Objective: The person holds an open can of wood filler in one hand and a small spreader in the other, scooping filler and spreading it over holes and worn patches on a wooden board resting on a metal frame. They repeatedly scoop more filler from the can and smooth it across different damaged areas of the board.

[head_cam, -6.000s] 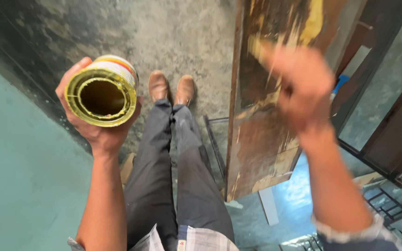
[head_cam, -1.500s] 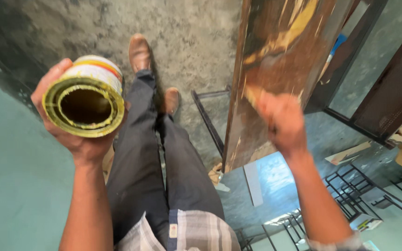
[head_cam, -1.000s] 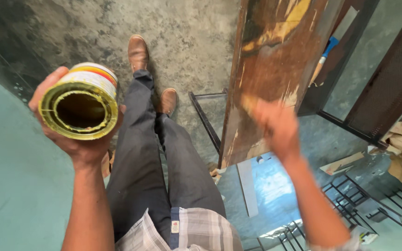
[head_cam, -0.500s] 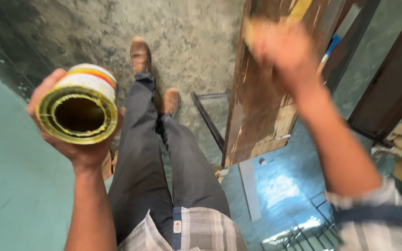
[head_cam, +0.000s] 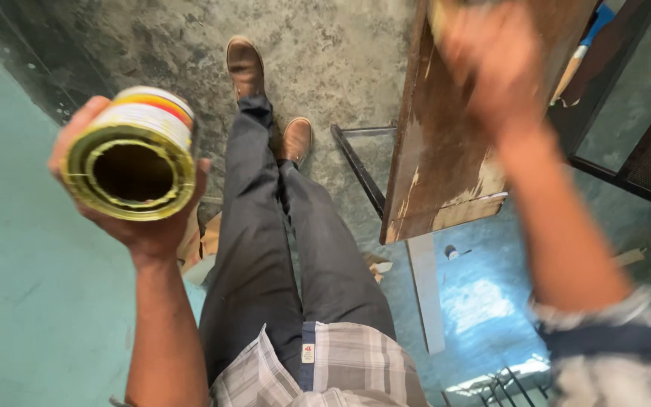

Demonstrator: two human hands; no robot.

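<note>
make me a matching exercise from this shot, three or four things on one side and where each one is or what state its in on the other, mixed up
Things:
1. tin
2. right hand
3. brown shoes
4. brush

Places or states:
A. blurred, raised against the wooden board
B. on the concrete floor
C. open, held in the left hand
D. leaning at the top right, blue handle

Pairs: 1-C, 2-A, 3-B, 4-D

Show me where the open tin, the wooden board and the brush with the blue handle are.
tin (head_cam: 131, 162), head view, on its yellow-stained rim
wooden board (head_cam: 446, 151), head view, on its worn brown face
brush (head_cam: 582, 51), head view, on its handle
</note>
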